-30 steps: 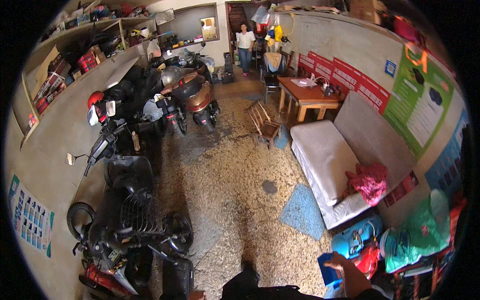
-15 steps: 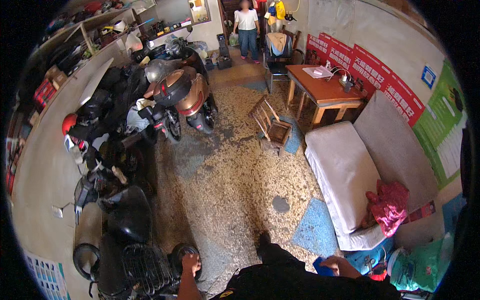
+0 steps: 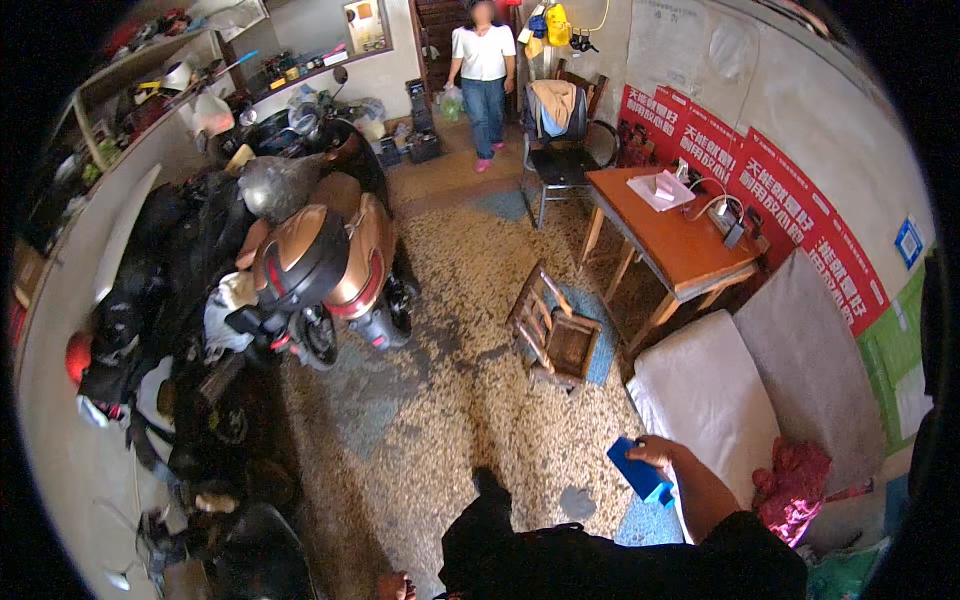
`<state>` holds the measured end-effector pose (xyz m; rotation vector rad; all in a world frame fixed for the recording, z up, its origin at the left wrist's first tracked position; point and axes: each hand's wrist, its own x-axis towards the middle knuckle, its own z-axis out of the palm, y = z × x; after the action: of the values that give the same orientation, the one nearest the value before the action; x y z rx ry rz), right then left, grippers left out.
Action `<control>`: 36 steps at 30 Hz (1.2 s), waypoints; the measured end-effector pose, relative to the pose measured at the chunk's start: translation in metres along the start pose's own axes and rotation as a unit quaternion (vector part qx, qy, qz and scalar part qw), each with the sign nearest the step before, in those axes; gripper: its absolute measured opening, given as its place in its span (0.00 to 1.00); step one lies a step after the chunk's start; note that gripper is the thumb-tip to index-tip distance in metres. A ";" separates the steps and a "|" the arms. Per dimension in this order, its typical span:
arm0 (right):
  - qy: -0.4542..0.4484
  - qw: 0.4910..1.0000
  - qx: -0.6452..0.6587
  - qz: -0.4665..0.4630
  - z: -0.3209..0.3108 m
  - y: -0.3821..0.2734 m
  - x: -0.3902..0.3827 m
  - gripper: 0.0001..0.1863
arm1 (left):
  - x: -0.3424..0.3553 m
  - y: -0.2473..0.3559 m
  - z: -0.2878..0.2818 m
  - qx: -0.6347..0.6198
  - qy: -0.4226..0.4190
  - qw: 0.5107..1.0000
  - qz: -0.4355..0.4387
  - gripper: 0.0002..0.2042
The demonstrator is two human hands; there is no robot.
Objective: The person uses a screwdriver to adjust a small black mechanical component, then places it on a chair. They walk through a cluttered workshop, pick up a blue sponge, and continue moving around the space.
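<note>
My right hand (image 3: 655,450) is closed on a small blue box (image 3: 638,474), held over the floor beside the grey sofa (image 3: 705,380). Its fingers wrap round the box's upper end, while the lower part hangs free. Only a bit of my left hand (image 3: 397,586) shows at the bottom edge, low beside my dark clothing; its fingers are mostly cut off, so what it holds is unclear. A low wooden chair (image 3: 568,345) stands ahead of the box, apart from both hands.
Motorbikes and scooters, one with a bronze body (image 3: 358,275), line the left side. At the right are a wooden table (image 3: 665,225), a black chair (image 3: 560,163) and a red cloth (image 3: 790,485) on the sofa. A person (image 3: 484,80) stands in the far doorway.
I have moved forward, so the table and scooters appear nearer. My right hand has come up and ahead with the blue box. My left hand has dropped toward the bottom edge.
</note>
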<state>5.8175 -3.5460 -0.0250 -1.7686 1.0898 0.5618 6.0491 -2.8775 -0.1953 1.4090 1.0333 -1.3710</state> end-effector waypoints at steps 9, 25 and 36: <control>-0.111 0.939 0.201 0.255 -0.024 -0.025 0.120 0.23 | -0.090 0.417 0.197 0.026 0.010 0.902 0.431 0.02; -0.139 0.899 0.415 0.036 -0.253 -0.583 0.490 0.16 | -0.122 0.809 0.413 0.025 -0.035 0.902 0.429 0.11; -0.327 0.911 0.237 -0.082 -0.298 -0.940 0.664 0.31 | -0.199 1.162 0.582 0.263 -0.065 0.602 0.751 0.38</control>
<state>6.9316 -3.9526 0.0582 -1.1037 0.5338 0.6535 7.0125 -3.7359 0.0583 1.7345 -0.8257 -0.3433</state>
